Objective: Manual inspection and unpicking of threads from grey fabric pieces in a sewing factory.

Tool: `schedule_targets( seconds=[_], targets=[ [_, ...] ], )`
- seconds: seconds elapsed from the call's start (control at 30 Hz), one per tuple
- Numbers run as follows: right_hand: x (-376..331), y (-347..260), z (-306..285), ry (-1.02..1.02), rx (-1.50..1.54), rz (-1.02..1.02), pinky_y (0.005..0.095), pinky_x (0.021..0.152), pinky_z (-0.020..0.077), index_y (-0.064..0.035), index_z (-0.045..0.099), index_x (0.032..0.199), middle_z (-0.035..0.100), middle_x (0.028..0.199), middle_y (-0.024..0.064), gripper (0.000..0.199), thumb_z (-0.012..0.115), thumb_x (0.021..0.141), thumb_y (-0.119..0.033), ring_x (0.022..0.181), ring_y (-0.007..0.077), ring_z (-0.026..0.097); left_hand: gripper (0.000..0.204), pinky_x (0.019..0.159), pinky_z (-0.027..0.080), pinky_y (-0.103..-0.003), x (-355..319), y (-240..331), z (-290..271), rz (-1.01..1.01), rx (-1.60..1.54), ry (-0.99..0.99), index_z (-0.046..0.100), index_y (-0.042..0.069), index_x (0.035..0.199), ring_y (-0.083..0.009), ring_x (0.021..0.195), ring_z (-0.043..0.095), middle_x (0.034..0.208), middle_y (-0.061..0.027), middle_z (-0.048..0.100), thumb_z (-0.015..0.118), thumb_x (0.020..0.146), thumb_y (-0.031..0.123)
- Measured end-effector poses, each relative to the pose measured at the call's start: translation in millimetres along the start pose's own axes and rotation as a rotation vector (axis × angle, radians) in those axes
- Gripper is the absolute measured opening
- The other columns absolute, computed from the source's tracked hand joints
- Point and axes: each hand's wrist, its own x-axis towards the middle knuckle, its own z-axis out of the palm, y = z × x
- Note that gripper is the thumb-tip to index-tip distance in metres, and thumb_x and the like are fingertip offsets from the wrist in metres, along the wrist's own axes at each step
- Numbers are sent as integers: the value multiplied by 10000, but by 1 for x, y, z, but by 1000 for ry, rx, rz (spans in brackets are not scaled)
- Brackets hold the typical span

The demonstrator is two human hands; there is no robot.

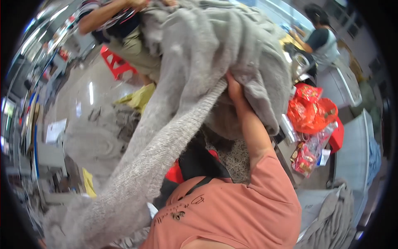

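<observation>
A large grey fuzzy blanket fills the middle of the view, lifted high and draped in heavy folds, with one long stretch of it running down and away to the lower left. The right hand is raised into the blanket from below, its fingers pushed up into the cloth and closed on a fold, so that the fabric bunches over and around it; the bare forearm runs down from it to a salmon-pink short sleeve. The left hand cannot be made out: the blanket covers the side where it would be, so whether it is spread or gripping cannot be told. Above the right hand, at the top edge, another person's arm reaches to the far end of the same blanket. Left of that person stands a red plastic stool on the shiny floor. Just right of the right hand lie red plastic bags, and below them clear packets of red goods. Farther right and higher, a second person in a grey top sits well apart at a surface. Another grey blanket lies crumpled below and to the right.
</observation>
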Motion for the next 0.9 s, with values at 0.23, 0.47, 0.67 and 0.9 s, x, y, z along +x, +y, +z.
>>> schedule_targets(
  seconds=[0.23,0.47,0.67,0.9],
  targets=[
    [24,0,0,129,-71,-207,311,892,340,-9,507,1091,507,1122,137,363,526,819,-248,1049,241,454,341,743,431,-320,19,-14,113,254,-271,12,581,13,861,-189,696,552,848,-119,585,573,684,305],
    [-103,-65,57,-616,31,-644,335,608,429,-94,592,730,558,684,67,227,669,645,-289,605,233,523,322,768,423,-311,15,-15,161,422,-395,-29,581,17,855,-167,699,547,845,-104,586,596,681,288],
    [-185,-170,64,-1435,357,-1068,409,452,338,-4,444,469,452,467,139,256,606,532,-192,486,330,458,308,789,416,-303,-8,-46,79,435,-92,-57,581,20,850,-148,702,543,842,-91,587,615,678,274],
    [-207,-146,76,-1793,771,-626,402,456,325,24,434,486,434,458,150,419,617,740,-255,463,338,428,255,866,337,-341,20,68,55,-446,-43,-380,474,60,632,-236,847,508,916,-103,574,634,615,257]
  ],
)
